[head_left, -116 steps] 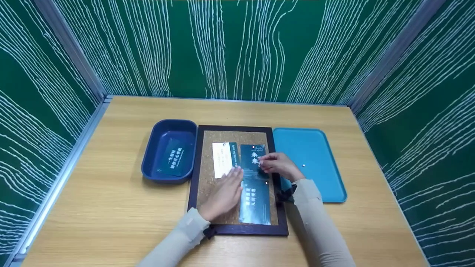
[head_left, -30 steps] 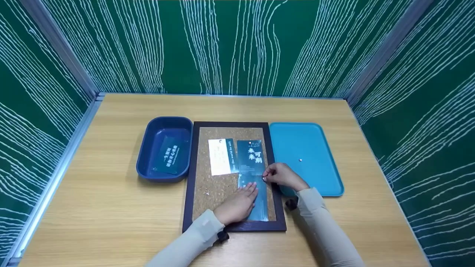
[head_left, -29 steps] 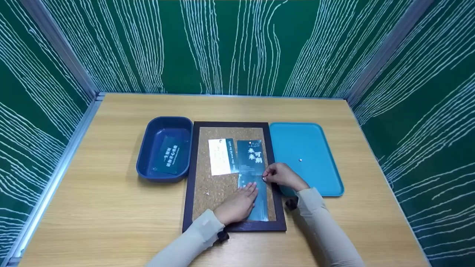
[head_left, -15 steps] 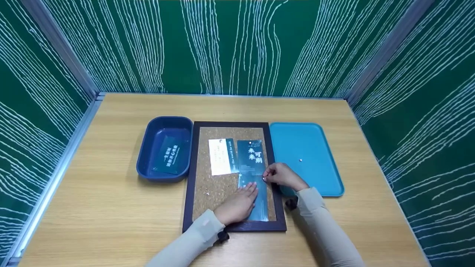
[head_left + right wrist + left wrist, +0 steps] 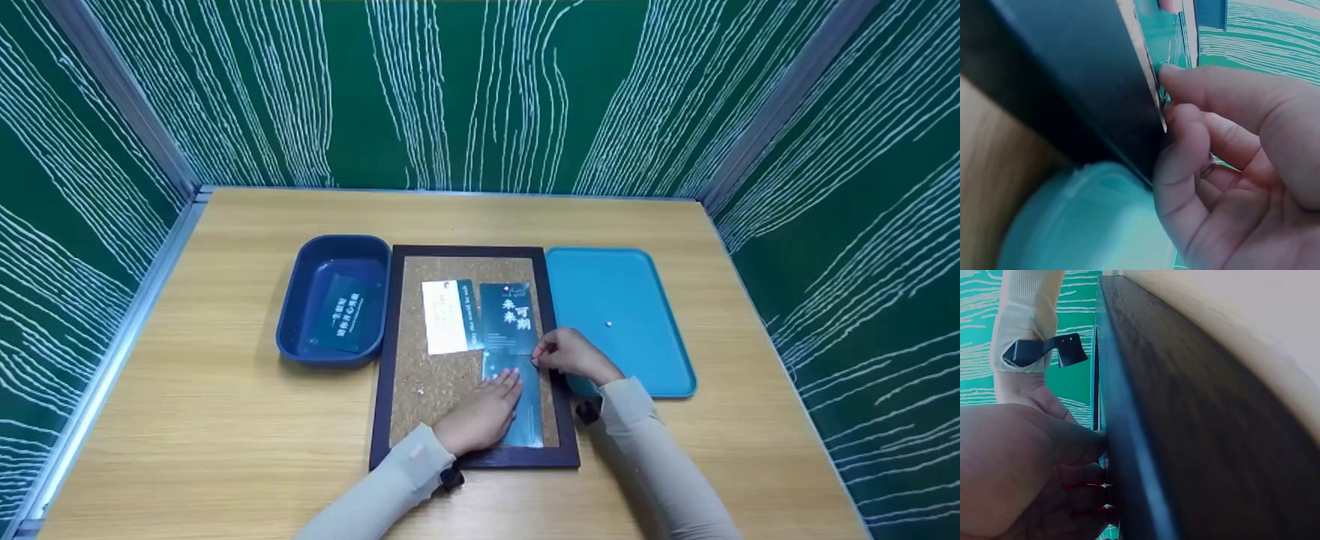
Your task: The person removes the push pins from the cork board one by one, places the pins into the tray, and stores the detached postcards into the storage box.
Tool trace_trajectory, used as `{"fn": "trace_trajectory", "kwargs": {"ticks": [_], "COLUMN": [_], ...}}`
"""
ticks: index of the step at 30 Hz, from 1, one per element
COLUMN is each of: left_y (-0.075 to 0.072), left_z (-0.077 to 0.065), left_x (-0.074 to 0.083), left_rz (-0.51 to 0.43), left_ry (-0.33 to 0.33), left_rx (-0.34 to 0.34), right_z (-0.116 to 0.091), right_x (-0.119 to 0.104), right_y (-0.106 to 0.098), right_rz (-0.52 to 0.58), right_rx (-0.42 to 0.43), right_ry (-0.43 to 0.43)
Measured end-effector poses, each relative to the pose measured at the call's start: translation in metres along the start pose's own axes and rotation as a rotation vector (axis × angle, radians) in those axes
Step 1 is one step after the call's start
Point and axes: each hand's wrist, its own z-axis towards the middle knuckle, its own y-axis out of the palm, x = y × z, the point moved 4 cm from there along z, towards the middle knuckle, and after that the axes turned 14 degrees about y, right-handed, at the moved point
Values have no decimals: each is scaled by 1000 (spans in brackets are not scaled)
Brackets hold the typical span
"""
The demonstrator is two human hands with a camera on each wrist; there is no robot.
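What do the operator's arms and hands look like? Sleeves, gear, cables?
Left hand and right hand are bare, no gloves. Long, light-beige sleeves reach the wrists. A small black fitting sits at each cuff; the left wrist view shows one as an angular bracket. No cables visible.

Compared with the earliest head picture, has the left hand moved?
Yes: against the dark frame, the left hand has shifted right and toward the frame's near edge, fingertips now on the lower green card.
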Motion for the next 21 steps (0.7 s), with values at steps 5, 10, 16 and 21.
{"fn": "trace_trajectory", "kwargs": {"ticks": [5, 10, 16, 21], "left_y": [1, 2, 2, 1], "left_z": [0, 0, 0, 0], "left_x": [0, -1, -1, -1], "left_rz": [-2, -1, -14, -32], "left_ry": [-4, -6, -7, -9], "left_rx": [-3, -5, -4, 3], "right_z": [0, 0, 0, 1], "right_x": [-2, -3, -6, -7], "right_y": [0, 1, 1, 0], "right_rz": [-20, -30, -48, -66], "right_rx": [-1, -9, -25, -32], "right_ry": [25, 24, 21, 54]}}
